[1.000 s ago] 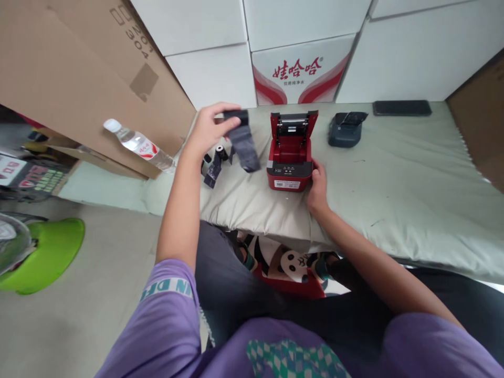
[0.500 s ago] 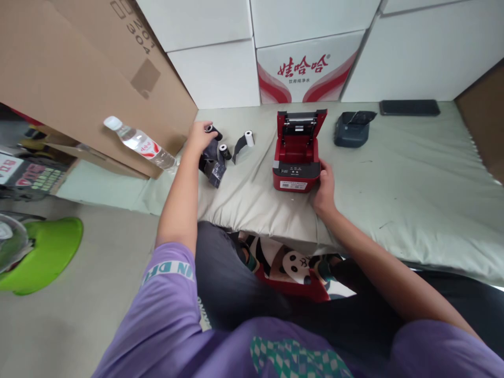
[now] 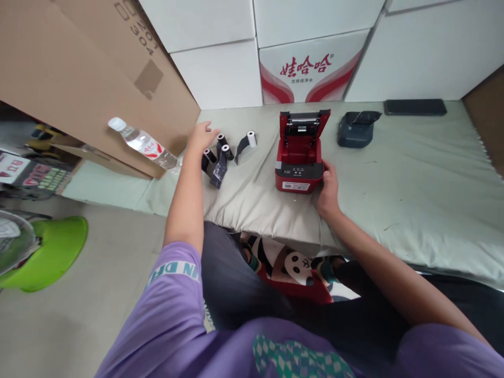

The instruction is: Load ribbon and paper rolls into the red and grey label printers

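Your right hand (image 3: pixel 328 185), fingers partly hidden, grips the open-lidded red printer (image 3: pixel 300 152); left hand (image 3: pixel 201 136) hovers spread over dark rolls (image 3: pixel 219 155).

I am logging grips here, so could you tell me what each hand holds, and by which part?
The right hand grips the red printer at its front right corner. The left hand holds nothing, open beside the paper rolls.
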`<action>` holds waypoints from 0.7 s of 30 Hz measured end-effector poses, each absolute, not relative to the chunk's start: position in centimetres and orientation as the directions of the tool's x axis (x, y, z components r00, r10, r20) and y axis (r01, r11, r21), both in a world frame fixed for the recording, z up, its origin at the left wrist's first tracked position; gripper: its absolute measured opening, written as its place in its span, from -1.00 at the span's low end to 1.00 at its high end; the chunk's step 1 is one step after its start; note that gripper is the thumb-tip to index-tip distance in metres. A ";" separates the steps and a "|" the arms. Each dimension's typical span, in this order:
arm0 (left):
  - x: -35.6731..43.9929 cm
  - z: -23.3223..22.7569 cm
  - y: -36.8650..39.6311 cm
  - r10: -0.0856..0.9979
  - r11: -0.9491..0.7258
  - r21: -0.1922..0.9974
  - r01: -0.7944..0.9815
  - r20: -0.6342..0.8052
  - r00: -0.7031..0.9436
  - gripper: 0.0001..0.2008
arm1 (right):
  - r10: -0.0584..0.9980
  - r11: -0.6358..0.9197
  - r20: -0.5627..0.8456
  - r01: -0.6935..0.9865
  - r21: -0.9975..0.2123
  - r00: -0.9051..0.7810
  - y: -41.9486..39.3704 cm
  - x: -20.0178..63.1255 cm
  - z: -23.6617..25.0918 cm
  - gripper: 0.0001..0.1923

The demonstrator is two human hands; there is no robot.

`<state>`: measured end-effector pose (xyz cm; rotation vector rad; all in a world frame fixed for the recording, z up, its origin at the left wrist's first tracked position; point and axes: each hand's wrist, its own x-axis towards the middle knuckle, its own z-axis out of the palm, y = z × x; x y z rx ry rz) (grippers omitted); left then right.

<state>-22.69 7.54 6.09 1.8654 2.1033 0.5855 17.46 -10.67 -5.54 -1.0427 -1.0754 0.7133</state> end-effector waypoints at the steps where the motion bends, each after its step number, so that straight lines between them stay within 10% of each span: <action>1: -23.5 6.5 7.5 0.986 0.107 0.483 0.869 0.063 -0.156 -0.30 | 0.870 0.372 0.355 0.018 -0.928 0.342 -10.6 17.5 -5.6 -0.45; 11: -23.6 6.9 4.9 0.957 0.230 0.169 0.958 -0.217 -0.191 -0.66 | 0.865 0.387 0.379 0.044 -0.921 0.329 -10.4 17.7 -6.1 -0.48; 15: -22.4 10.8 2.8 0.967 0.238 0.368 0.899 -0.008 -0.253 -0.74 | 0.871 0.375 0.368 0.045 -0.926 0.325 -10.3 17.7 -6.2 -0.46; 21: -15.4 18.2 -2.3 0.931 -0.361 0.863 0.353 0.357 0.078 -0.69 | 0.875 0.369 0.363 0.046 -0.928 0.320 -10.5 17.5 -5.8 -0.49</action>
